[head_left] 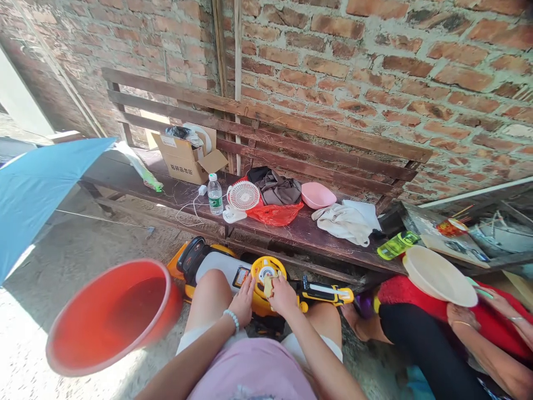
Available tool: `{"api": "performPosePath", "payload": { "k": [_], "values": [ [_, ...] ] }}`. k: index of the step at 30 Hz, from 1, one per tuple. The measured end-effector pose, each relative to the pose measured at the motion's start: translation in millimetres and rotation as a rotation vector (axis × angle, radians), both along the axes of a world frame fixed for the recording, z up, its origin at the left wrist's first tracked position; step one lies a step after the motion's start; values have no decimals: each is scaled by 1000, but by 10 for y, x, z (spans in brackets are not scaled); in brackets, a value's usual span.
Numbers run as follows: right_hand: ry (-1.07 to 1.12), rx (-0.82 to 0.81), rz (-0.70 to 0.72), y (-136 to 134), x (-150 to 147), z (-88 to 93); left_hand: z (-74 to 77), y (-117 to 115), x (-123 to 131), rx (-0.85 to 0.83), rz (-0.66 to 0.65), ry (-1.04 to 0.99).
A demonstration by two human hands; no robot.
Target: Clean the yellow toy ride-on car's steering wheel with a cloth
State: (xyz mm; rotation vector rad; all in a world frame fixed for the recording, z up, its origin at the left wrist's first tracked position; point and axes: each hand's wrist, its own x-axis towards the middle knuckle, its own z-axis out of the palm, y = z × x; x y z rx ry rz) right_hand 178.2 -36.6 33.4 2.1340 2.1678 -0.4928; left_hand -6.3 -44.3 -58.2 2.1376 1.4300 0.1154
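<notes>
Between my knees stands a yellow, white and black ride-on toy (216, 265) with a yellow steering wheel (257, 265). My right hand (285, 297) is closed around a folded yellowish cloth (268, 285), which is against the wheel's middle and lower right. The cloth and my fingers partly cover the wheel's centre. My left hand (242, 304) holds nothing; its fingers are stretched out toward the left side of the wheel, and seem to rest on its rim. A yellow and black arm (327, 291) of the toy reaches out to the right.
A red tub (75, 328) with water stands at left, below a blue umbrella (54, 172). Along the brick wall, a wooden bench (195, 206) bears a cardboard box (179, 161), bottle (215, 195), fan (244, 196) and cloths. At right, a person holds a cream basin (439, 275).
</notes>
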Motion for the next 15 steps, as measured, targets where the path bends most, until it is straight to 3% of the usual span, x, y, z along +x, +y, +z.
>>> {"api": "performPosePath", "payload": {
  "k": [7,10,13,15],
  "values": [
    [45,-21,126,-240,-174,63,-49,27,4,-16,4,-26],
    [97,-112,187,-290,-177,110,-75,41,-6,-29,5,-40],
    [137,-133,187,-211,-199,209,-103,51,-20,-43,11,-74],
    [133,-25,145,-63,-233,290,-113,53,-24,-47,11,-102]
  ]
}}
